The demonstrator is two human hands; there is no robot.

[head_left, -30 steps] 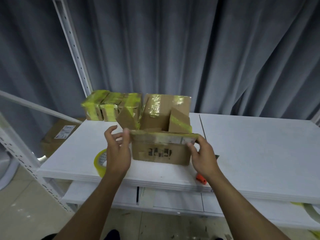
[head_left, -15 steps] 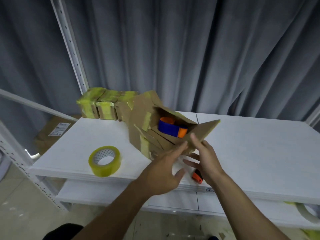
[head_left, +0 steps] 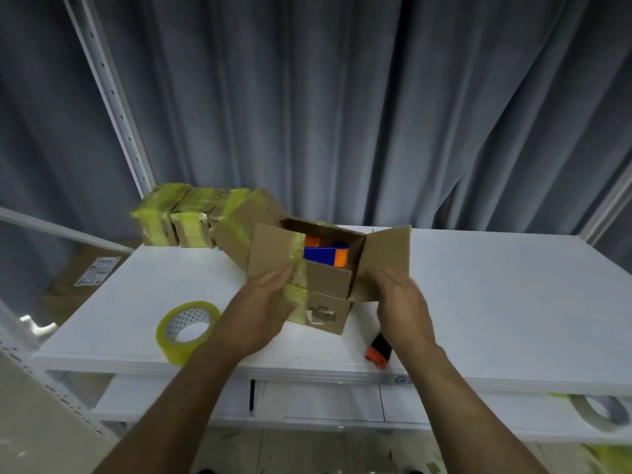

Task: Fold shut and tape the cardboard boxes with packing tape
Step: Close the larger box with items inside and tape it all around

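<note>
— What is different now from a moment ago?

— The open cardboard box (head_left: 321, 289) was tipped with its mouth toward the person; now it sits more upright on the white table (head_left: 496, 295), near the front edge, and the left hand (head_left: 263, 313) has come back from the right side to the left flap (head_left: 273, 251).

— Which step is this, in your opinion?

— I think it is the folding of the flaps, before any tape. The top is not closed yet. I can see a blue and orange thing (head_left: 326, 254) inside. The right flap (head_left: 384, 261) stands open, almost upright.

— And the hands, how do they stand?

— Both arms reach forward from below. The left hand lies flat with fingers stretched against the left flap and the yellow-taped corner; it presses, it does not close around anything. The right hand (head_left: 400, 302) is blurred, with loose fingers at the base of the right flap. If it really grips the flap I cannot tell.

— What does the next move need?

— Probably to push both flaps down together so their edges meet over the contents, and to hold them with one hand. Then the other hand must take the yellow tape roll (head_left: 186, 331), which lies on the table to the left of the box, near the left forearm.

— Anything else there?

— Behind the box stands a row of taped boxes (head_left: 181, 220), and an orange-and-black tool (head_left: 378, 350) lies under the right wrist.
</note>
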